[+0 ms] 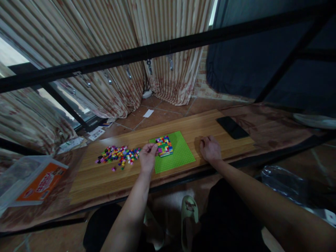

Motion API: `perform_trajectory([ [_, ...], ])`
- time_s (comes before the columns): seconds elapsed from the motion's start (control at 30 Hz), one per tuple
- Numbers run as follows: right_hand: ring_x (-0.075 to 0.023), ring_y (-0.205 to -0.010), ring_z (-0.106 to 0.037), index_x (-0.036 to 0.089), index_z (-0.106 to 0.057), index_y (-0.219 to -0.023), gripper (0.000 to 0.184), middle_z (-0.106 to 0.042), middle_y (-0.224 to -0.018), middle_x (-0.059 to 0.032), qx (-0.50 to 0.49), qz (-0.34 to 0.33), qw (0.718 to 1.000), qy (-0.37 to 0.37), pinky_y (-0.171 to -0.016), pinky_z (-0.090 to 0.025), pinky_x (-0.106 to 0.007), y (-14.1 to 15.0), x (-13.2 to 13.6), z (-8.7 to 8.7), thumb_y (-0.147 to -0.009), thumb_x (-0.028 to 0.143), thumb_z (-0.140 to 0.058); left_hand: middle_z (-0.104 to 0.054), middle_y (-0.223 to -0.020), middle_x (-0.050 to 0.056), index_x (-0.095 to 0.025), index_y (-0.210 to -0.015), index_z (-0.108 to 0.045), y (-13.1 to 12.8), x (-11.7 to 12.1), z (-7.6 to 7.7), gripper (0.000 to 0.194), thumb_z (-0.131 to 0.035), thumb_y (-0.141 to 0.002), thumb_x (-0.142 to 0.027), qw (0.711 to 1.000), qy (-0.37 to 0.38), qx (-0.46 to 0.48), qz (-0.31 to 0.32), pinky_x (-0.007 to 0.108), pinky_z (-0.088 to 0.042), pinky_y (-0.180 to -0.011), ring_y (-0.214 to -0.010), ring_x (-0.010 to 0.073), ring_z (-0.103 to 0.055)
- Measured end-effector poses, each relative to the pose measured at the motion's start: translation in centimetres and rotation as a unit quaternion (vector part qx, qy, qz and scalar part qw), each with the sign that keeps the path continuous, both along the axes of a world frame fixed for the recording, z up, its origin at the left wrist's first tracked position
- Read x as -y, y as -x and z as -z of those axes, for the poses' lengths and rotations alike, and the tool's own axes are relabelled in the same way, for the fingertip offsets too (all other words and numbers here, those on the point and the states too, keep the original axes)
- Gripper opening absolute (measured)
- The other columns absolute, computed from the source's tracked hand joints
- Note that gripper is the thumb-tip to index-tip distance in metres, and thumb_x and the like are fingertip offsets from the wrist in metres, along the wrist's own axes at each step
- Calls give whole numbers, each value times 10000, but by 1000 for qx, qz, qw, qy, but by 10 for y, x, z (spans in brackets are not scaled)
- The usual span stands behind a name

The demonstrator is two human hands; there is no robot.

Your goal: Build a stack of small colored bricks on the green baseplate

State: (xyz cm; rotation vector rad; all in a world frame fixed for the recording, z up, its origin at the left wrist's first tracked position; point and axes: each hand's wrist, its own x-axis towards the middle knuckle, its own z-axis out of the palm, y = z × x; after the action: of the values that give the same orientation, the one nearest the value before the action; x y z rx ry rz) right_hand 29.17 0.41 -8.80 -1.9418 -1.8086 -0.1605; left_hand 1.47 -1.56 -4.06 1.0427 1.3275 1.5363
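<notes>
A flat block of multicoloured building bricks (165, 146) sits on the green baseplate (181, 154), towards its back left. My left hand (148, 155) is at the left edge of that block, thumb and fingers pinched together. A pink brick (160, 150) shows right by the fingertips; whether it is held or part of the block I cannot tell. To the right of the baseplate, my right hand (210, 148) rests on the wooden board with its fingers curled in, and nothing shows in it. Loose small bricks (115, 154) lie in a spread pile left of my left hand.
The wooden board (99, 182) lies on a brown cloth (273, 126). A black phone (232, 127) is at its right end. On the left stands a clear plastic box (39, 182) with an orange label. A black metal bar (141, 52) crosses ahead, before striped curtains (168, 80).
</notes>
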Motion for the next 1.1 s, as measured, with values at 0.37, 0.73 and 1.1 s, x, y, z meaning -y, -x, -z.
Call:
perform_trajectory([
  [0.37, -228, -862, -545, 139, -663, -960, 259, -604, -922, -119, -7, -2, 1000, -3, -793, -404, -326, 0, 0, -1, -892, 231, -431, -648, -619, -11, -145, -774, -661, 8, 3, -6, 350, -739, -646, -461, 999, 39, -33, 11, 213, -453, -516, -534, 103, -592],
  [0.73, -234, -860, -544, 140, -665, -967, 275, -599, -911, -119, -3, 0, 1000, -8, -794, -404, -331, 0, 0, 0, -891, 236, -419, -675, -655, 8, -135, -784, -662, 11, 1, -11, 267, -744, -638, -343, 997, 60, -46, 29, 215, -461, -510, -540, 110, -609],
  [1.1, -241, -890, -549, 140, -660, -958, 256, -608, -933, -127, -3, 1, 1000, 0, -804, -412, -338, 1, 0, -1, -900, 234, -429, -699, -672, 57, -214, -704, -659, 1, 4, -25, 83, -685, -698, -292, 957, 14, -281, -66, 289, -447, -614, -667, 217, -659],
])
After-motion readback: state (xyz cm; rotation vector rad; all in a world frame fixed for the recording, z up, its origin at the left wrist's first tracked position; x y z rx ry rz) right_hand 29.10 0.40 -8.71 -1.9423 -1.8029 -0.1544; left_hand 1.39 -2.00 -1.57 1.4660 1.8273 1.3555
